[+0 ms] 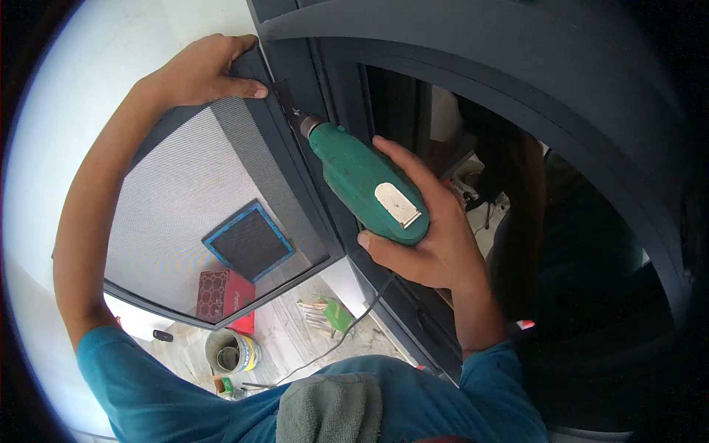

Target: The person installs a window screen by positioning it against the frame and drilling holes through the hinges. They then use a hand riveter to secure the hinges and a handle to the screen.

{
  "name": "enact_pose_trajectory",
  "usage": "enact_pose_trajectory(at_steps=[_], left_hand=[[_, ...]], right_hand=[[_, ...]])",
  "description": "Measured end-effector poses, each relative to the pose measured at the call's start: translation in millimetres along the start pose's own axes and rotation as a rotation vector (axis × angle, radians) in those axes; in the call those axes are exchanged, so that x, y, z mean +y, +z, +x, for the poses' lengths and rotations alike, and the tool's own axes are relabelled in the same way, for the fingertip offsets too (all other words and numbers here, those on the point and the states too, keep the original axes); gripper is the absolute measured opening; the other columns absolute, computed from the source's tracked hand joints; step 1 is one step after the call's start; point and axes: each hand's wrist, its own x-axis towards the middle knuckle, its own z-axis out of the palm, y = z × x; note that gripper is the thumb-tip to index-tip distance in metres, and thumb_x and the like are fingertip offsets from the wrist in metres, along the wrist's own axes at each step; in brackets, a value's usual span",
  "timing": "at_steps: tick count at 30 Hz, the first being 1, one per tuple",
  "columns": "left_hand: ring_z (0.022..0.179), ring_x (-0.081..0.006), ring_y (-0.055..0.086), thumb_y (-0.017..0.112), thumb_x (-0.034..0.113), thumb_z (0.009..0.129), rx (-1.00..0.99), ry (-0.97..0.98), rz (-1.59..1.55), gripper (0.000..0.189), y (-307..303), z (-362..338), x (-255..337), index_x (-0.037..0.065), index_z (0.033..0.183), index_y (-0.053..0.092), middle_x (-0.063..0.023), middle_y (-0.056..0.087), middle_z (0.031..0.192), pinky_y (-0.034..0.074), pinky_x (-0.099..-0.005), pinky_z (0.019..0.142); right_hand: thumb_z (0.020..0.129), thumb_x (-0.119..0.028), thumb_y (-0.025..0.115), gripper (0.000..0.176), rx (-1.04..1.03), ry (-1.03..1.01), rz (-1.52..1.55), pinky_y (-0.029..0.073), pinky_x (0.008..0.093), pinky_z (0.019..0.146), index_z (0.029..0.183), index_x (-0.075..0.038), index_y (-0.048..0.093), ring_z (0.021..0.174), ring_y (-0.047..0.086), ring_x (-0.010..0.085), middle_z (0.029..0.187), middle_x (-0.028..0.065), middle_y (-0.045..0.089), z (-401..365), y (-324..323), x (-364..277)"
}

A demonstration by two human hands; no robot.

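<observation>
My right hand [439, 236] is wrapped around the body of a green corded power drill [362, 173]. The drill's chuck [310, 124] points up and left at a dark hinge plate [284, 100] along the door jamb. Whether the bit touches a screw there is too small to tell. My left hand [210, 70] grips the upper corner of the dark-framed mesh screen door [295, 177], its thumb on the face and the other fingers partly hidden over the edge.
Dark glass in a frame [591, 221] stands to the right. Seen through or below the mesh are a red box [240, 295], a blue-edged dark panel [251, 240], a bucket [233, 353] and a green packet [337, 315] on the floor. A power cord [343, 336] trails down.
</observation>
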Motion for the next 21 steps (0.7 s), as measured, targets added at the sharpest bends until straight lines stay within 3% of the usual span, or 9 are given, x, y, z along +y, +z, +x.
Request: enact_pose_trajectory(at_steps=[5,8,14,20,21], left_hand=[[0.081,-0.0344,0.069,0.081,0.034,0.077,0.039,0.011,0.032,0.048,0.3,-2.7,-0.6,-0.003,0.105,0.066,-0.0196,0.069,0.079,0.051,-0.0415,0.076],[0.096,-0.0383,0.068,0.081,0.028,0.077,-0.138,-0.121,0.083,0.062,-10.3,0.3,6.1,-0.004,0.125,0.059,-0.0237,0.070,0.097,0.051,-0.0433,0.086],[0.095,-0.0384,0.068,0.081,0.030,0.077,-0.100,-0.067,0.075,0.063,-7.4,-1.3,-5.7,-0.004,0.126,0.059,-0.0244,0.070,0.095,0.051,-0.0433,0.085],[0.094,-0.0386,0.068,0.080,0.029,0.077,-0.175,-0.155,0.073,0.063,-13.1,1.3,7.1,-0.004,0.126,0.059,-0.0237,0.070,0.095,0.051,-0.0421,0.086],[0.089,-0.0376,0.068,0.080,0.032,0.077,-0.113,-0.101,0.051,0.057,-9.7,0.5,3.5,-0.004,0.117,0.061,-0.0222,0.069,0.089,0.050,-0.0421,0.081]], right_hand=[[0.075,-0.013,0.076,0.088,0.006,-0.014,-0.002,0.053,0.0457,0.095,0.150,0.002,0.033,0.112,0.066,0.0399,0.126,0.0304,0.060,-2.1,-0.6,-1.9],[0.075,-0.014,0.076,0.088,0.000,0.010,-0.013,0.052,0.0456,0.096,0.150,0.001,0.033,0.112,0.066,0.0398,0.127,0.0301,0.061,-2.5,-1.8,-4.9],[0.075,-0.015,0.077,0.088,0.000,0.011,-0.011,0.052,0.0459,0.097,0.150,0.001,0.033,0.112,0.066,0.0408,0.127,0.0311,0.060,-0.1,1.2,-3.5],[0.075,-0.016,0.076,0.088,-0.009,0.036,-0.008,0.051,0.0470,0.097,0.150,0.001,0.033,0.113,0.065,0.0417,0.127,0.0319,0.060,0.6,3.5,-4.4],[0.075,-0.016,0.076,0.088,-0.010,0.032,-0.013,0.051,0.0472,0.097,0.150,0.001,0.033,0.113,0.065,0.0420,0.127,0.0320,0.060,1.8,2.9,-4.1]])
